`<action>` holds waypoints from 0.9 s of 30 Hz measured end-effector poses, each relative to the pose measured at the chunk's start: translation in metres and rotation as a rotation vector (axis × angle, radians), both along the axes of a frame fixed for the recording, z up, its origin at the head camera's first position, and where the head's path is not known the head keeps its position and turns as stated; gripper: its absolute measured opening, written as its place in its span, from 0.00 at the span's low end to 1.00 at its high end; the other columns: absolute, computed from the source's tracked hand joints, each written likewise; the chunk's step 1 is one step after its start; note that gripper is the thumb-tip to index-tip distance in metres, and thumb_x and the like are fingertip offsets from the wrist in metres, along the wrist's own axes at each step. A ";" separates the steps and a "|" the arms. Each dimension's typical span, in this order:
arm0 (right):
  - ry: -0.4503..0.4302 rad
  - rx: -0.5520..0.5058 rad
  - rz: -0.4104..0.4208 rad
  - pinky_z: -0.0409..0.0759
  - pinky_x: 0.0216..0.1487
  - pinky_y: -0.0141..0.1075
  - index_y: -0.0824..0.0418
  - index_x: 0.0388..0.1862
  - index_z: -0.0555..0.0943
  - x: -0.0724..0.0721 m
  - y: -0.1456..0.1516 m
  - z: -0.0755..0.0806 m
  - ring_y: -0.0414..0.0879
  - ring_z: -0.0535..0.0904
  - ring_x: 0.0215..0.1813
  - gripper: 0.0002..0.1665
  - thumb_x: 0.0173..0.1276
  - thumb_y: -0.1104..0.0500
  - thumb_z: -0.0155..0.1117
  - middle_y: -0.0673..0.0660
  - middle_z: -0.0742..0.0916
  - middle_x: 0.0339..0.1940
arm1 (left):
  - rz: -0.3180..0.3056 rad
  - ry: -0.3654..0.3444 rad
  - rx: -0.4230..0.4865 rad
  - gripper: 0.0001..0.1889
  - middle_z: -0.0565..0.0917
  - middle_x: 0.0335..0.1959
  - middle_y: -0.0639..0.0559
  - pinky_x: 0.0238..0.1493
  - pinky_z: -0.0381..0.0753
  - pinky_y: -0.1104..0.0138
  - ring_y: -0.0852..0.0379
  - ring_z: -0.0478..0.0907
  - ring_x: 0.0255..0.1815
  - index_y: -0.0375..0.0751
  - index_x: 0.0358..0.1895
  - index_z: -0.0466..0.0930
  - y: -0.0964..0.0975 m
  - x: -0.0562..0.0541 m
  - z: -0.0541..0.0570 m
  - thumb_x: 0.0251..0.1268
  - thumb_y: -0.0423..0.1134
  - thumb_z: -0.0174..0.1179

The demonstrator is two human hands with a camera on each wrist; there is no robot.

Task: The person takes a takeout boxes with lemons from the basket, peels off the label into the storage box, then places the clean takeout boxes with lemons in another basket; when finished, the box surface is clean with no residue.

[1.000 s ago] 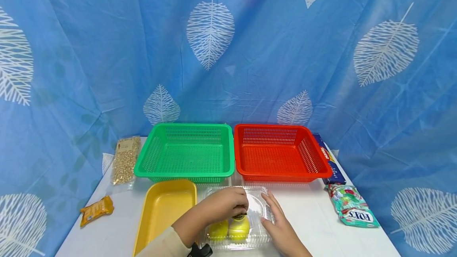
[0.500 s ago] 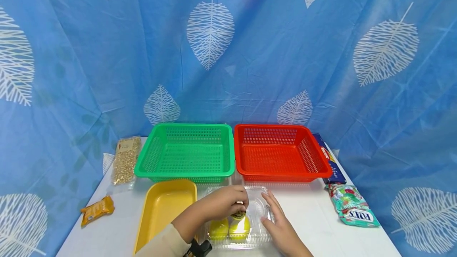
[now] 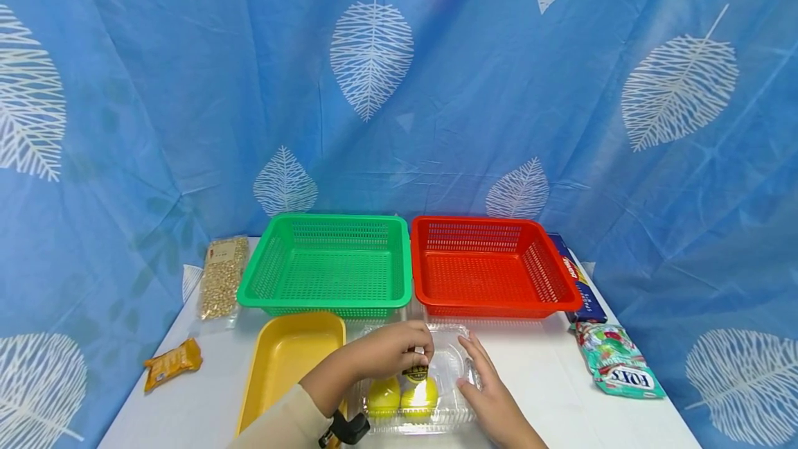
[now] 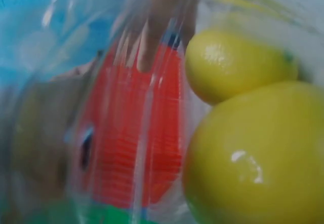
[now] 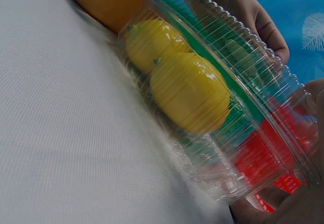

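Two lemons [image 3: 419,400] lie in box [image 3: 450,397], just beneath left hand [image 3: 395,350]; curled fingers seem to pinch label [image 3: 416,373]. Right hand [image 3: 489,393] straight-fingered against box edge. I judge label handling underway; next calls for steady box.

The head view is bright, with white shine on the see-through plastic box [image 3: 447,374]. The left wrist view is foggy — the big round yellow fruit [image 4: 258,155] has fuzzy edges. The right wrist view is darker, its white woven cloth [image 5: 71,112] grayish.
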State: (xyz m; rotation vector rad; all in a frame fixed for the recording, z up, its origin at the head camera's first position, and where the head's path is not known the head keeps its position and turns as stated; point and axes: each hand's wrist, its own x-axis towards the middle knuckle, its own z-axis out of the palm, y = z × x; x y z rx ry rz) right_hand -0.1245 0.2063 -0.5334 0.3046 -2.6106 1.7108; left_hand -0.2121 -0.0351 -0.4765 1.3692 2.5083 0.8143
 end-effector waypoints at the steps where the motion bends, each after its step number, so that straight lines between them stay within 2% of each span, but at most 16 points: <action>1: 0.007 -0.002 0.001 0.44 0.76 0.74 0.55 0.84 0.61 0.000 0.000 0.000 0.70 0.45 0.86 0.41 0.74 0.64 0.61 0.66 0.53 0.88 | -0.001 -0.003 0.002 0.05 0.78 0.42 0.65 0.49 0.78 0.76 0.71 0.73 0.43 0.55 0.37 0.80 0.000 0.000 0.000 0.75 0.41 0.63; 8: 0.027 -0.001 -0.006 0.44 0.76 0.74 0.54 0.84 0.62 -0.002 0.000 0.000 0.70 0.46 0.86 0.41 0.74 0.64 0.61 0.66 0.54 0.87 | 0.004 -0.048 0.016 0.06 0.78 0.41 0.64 0.48 0.77 0.75 0.70 0.72 0.43 0.54 0.36 0.79 -0.001 -0.003 0.001 0.76 0.41 0.62; 14: -0.034 0.006 -0.009 0.47 0.76 0.74 0.51 0.85 0.61 0.000 0.000 -0.003 0.69 0.46 0.86 0.42 0.74 0.63 0.61 0.64 0.52 0.88 | -0.001 -0.051 0.033 0.06 0.78 0.43 0.65 0.49 0.77 0.75 0.69 0.74 0.45 0.55 0.36 0.79 -0.003 -0.001 -0.003 0.76 0.41 0.62; 18: -0.033 0.012 -0.011 0.45 0.76 0.74 0.52 0.85 0.61 -0.001 0.001 -0.004 0.69 0.45 0.86 0.42 0.74 0.64 0.60 0.64 0.52 0.88 | 0.008 -0.059 0.040 0.06 0.77 0.44 0.65 0.50 0.77 0.74 0.67 0.75 0.46 0.56 0.36 0.79 -0.004 -0.001 -0.004 0.77 0.42 0.61; 27: -0.036 -0.001 -0.005 0.42 0.76 0.76 0.54 0.85 0.60 -0.001 0.000 -0.003 0.69 0.44 0.86 0.42 0.75 0.64 0.59 0.64 0.51 0.88 | 0.010 -0.147 0.070 0.06 0.77 0.46 0.63 0.50 0.77 0.73 0.66 0.74 0.47 0.54 0.36 0.80 -0.006 -0.004 0.000 0.77 0.41 0.61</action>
